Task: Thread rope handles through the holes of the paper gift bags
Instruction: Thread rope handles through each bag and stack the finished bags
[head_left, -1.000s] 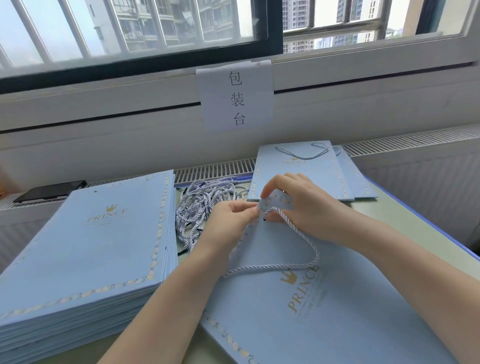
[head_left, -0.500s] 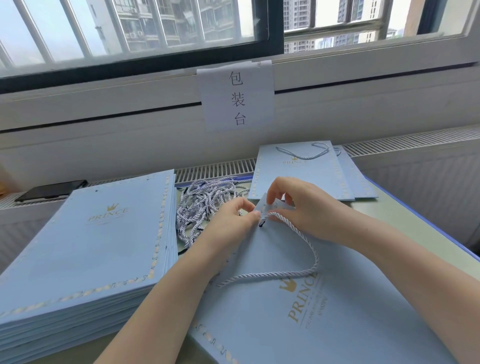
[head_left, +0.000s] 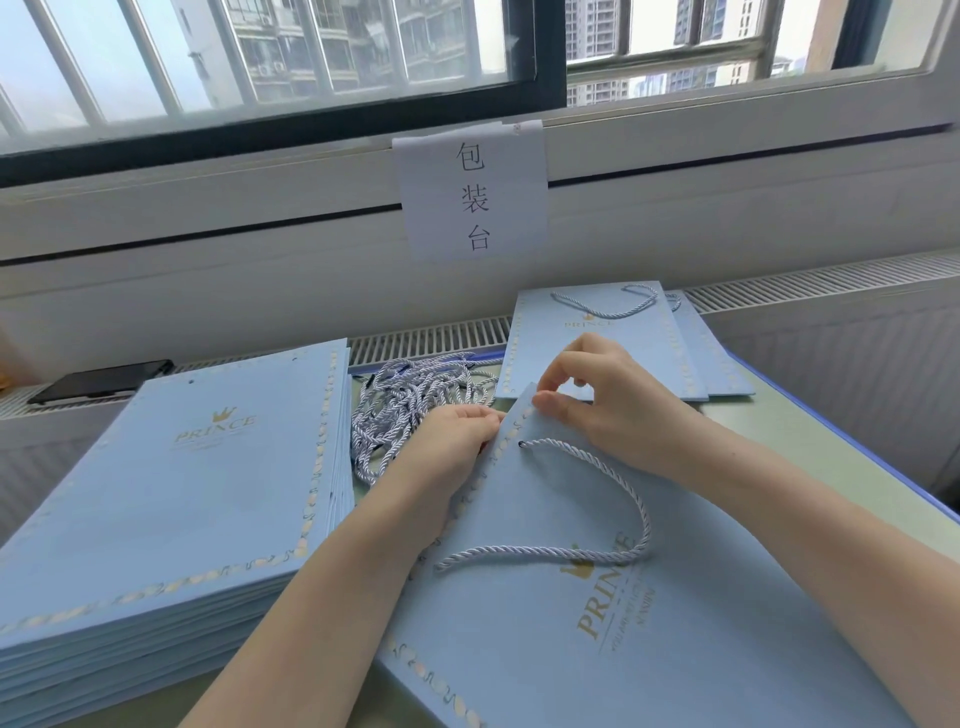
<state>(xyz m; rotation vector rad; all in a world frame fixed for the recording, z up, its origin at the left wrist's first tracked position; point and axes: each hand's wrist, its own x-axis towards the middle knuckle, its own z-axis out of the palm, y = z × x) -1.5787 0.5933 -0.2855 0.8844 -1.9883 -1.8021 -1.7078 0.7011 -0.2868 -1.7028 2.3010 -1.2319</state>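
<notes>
1. Compared with a second ago, the rope handle (head_left: 587, 488) now has one end seated in a hole (head_left: 520, 444) near the top edge of the gift bag (head_left: 649, 597); earlier that end was still being worked at the lifted corner between the fingertips. The other end (head_left: 439, 567) lies loose on the bag's face.
2. The top corner of the bag, raised a second ago, has come down nearly flat on the counter (head_left: 810, 467).
3. The right hand (head_left: 597, 395) pinches the bag's top edge between thumb and forefinger, the other fingers loosely curled. The left hand (head_left: 457, 436) sits at the bag's left edge with fingers curled against it; whether they hold the rope's tip beneath the paper I cannot tell.
4. My reading: the first hole of this side is threaded, and the free end needs feeding through the second hole, which is not visible here.
5. Supplies: a stack of unthreaded bags (head_left: 171, 493) lies to the left, a bundle of ropes (head_left: 410, 400) just beyond the left hand, and finished bags (head_left: 602, 343) with handles at the back.
6. Writing: the bags carry a gold crown and "PRINCE", with smaller lettering too fine to read. The paper sign (head_left: 472, 192) under the window reads "包装台".
</notes>
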